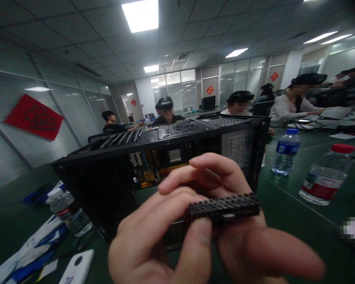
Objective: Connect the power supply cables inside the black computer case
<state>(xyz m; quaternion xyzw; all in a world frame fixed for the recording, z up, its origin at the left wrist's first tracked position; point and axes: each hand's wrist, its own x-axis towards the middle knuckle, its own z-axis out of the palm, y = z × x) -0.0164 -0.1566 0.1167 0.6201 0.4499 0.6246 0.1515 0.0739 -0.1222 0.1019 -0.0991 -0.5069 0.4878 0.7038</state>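
Note:
A black motherboard power connector (225, 209), a long block with two rows of square holes, is held up close before me. My left hand (156, 232) pinches its left end between thumb and forefinger. Behind and around its right end is my right hand (239, 232), fingers curled over and the thumb sticking out to the right, slightly blurred. The wires behind the connector are hidden by my hands. Just beyond stands a black computer case (85, 193) with its side open, showing the motherboard (149, 173) and a labelled power supply (236, 148) at the upper right.
On the green table (286, 225), a blue-capped bottle (285, 152) and a red-capped bottle (327, 175) stand right. At left are a white-capped bottle (69, 211), gloves (32, 252) and a white numbered tag (77, 270). Several people sit beyond the case.

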